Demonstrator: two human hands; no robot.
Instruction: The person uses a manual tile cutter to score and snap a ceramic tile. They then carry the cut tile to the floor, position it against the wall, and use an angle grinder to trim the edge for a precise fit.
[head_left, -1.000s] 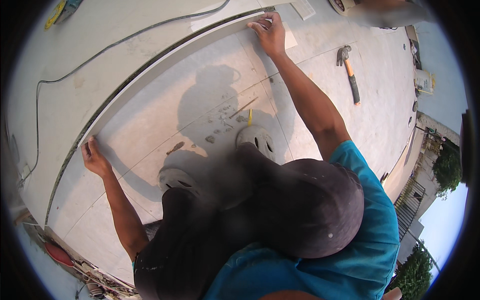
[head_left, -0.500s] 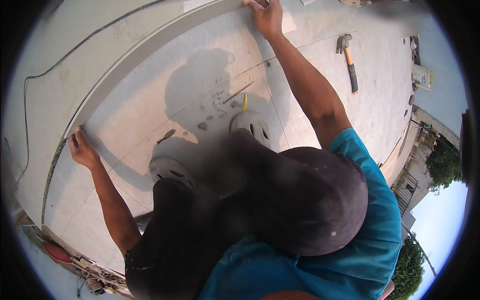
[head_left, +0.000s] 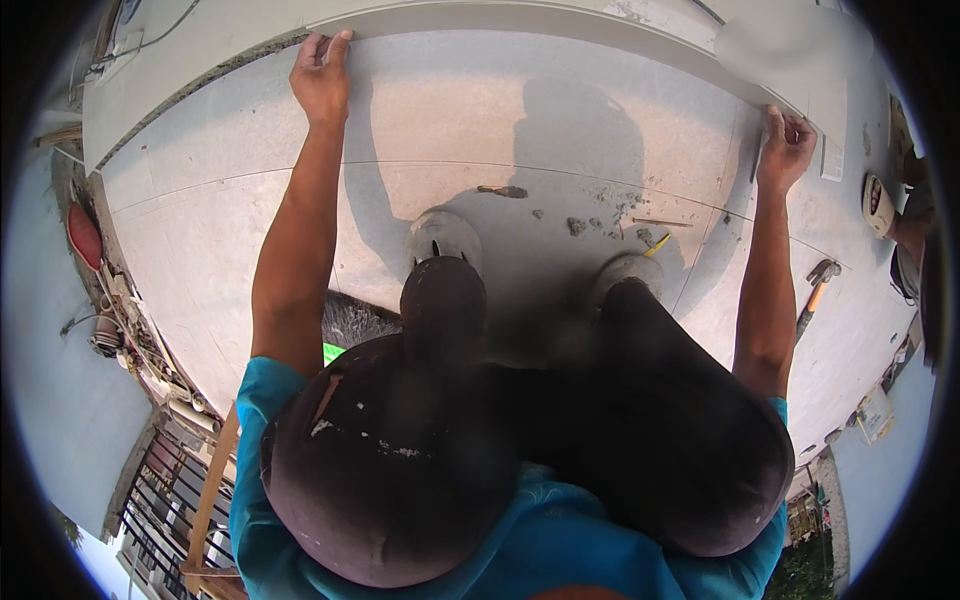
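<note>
1. Nearest the camera is the person's dark cap brim, with a teal shirt point(head_left: 560, 540) below it and dark trousers over both bent knees.
2. Past the knees, two dusty shoes, one point(head_left: 445, 237) and the other point(head_left: 625, 272), stand on a big pale tile point(head_left: 450, 120) that lies flat on the floor.
3. Small lumps of mortar point(head_left: 577, 226) and a thin stick lie on the tile just ahead of the shoes, beside a yellow-handled tool partly hidden by the right shoe.
4. A hammer point(head_left: 815, 290) with an orange handle lies on the floor to the right, well apart from either hand.
5. Both arms stretch out to the far edge of the tile.
6. The left hand point(head_left: 322, 75) rests on the far edge, fingers curled over it and pressed against the surface.
7. The right hand point(head_left: 785, 150) grips the far right corner of the tile, fingers wrapped round its edge.
8. Beyond the tile runs a pale raised ledge point(head_left: 560, 18), touching the tile's far edge.
</note>
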